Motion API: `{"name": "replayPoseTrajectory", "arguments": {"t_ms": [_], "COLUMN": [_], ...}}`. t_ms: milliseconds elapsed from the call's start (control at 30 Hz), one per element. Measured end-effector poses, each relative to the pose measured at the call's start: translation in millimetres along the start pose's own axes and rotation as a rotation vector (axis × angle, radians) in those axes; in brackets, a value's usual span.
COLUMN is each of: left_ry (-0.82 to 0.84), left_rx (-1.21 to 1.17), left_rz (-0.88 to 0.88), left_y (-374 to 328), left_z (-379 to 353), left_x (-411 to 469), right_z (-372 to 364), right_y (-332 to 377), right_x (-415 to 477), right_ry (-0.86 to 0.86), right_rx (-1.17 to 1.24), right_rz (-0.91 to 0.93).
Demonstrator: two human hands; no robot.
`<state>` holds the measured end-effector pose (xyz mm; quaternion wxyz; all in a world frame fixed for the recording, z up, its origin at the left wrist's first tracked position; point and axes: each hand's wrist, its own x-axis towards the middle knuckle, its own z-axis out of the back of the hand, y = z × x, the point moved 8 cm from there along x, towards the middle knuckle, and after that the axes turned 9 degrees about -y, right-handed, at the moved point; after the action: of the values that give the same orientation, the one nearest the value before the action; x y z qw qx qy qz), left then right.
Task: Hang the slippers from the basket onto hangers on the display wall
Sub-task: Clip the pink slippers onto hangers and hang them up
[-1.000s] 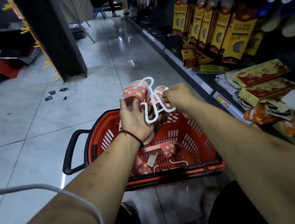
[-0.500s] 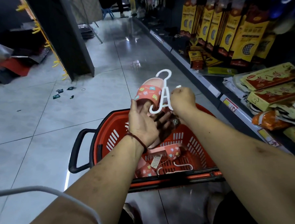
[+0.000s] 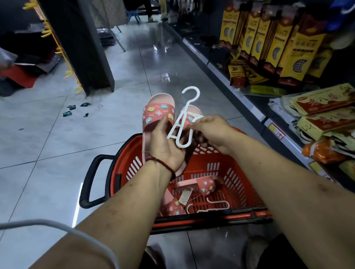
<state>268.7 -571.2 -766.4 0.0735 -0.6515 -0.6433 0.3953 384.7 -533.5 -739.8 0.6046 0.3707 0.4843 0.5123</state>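
Floor: pale grey tiles [image 3: 50, 149], glossy, with light reflecting along the aisle; a few small dark scraps [image 3: 72, 110] lie near the foot of a dark panel [image 3: 81, 38].
Left side: the panel stands upright with yellow hooks [image 3: 47, 32] down its edge; red and black stock sits in the shadow behind it.
Right side: a low shelf [image 3: 261, 115] runs along the aisle, with tall yellow boxes [image 3: 288, 47] standing upright and flat packets [image 3: 326, 102] piled nearer me.
Far end: a blue stool [image 3: 133, 16], too dim to make out more.
Basket: red basket [image 3: 212, 166] on the floor at the person's feet, black handle [image 3: 89, 181] towards the left; two pink slippers [image 3: 206, 185] and a spare white hanger [image 3: 218, 203] lie inside.
Left hand [image 3: 166, 148]: grips a pink slipper [image 3: 158, 114] above the basket, thumb on its strap.
Right hand [image 3: 213, 132]: fingertips pinch a white hanger [image 3: 180, 132], hook upward, just beside that slipper; a second slipper [image 3: 191, 112] shows behind the hanger.
Near edge: a white cable [image 3: 46, 224] crosses the left forearm.
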Motion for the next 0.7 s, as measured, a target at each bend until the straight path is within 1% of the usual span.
{"name": "replayPoseTrajectory", "arguments": {"t_ms": [67, 133, 200, 233, 267, 300, 367, 433, 500, 600, 700], "left_ry": [-0.020, -0.087, -0.143, -0.141, -0.143, -0.145, -0.110, -0.101, -0.092, -0.070, -0.134], "left_rx": [0.038, 0.067, 0.097, 0.085, 0.074, 0.074, 0.068, 0.059, 0.058, 0.065, 0.029], "left_rz": [0.019, 0.002, -0.041, -0.047, -0.059, -0.069, -0.067, -0.061, -0.084, -0.137, -0.104], "left_y": [2, 1, -3, -5, -6, -7, -7, -6, -8, -13, -12], "left_z": [1, 6, 11, 11, 12, 13, 11, 13, 13, 7, 12], "left_x": [2, 4, 8, 8, 7, 7, 7, 9, 9, 7, 8], "right_z": [3, 10, 22, 24, 23, 18, 11, 11, 15, 20, 29], "right_y": [1, 1, 5, 8, 9, 9, 4, 1, 4, 9, 7], "right_x": [1, 5, 10, 10, 11, 11, 12, 13, 14, 19, 18], "right_ry": [-0.019, -0.111, -0.235, -0.257, -0.233, -0.180, -0.081, -0.066, -0.109, -0.224, -0.340], "right_rx": [0.041, 0.043, -0.118, -0.217, -0.278, -0.287, -0.222, -0.172, -0.123, -0.068, 0.000], "right_rz": [0.018, 0.047, 0.150, 0.212, 0.260, 0.275, 0.238, 0.193, 0.178, 0.159, 0.095]}}
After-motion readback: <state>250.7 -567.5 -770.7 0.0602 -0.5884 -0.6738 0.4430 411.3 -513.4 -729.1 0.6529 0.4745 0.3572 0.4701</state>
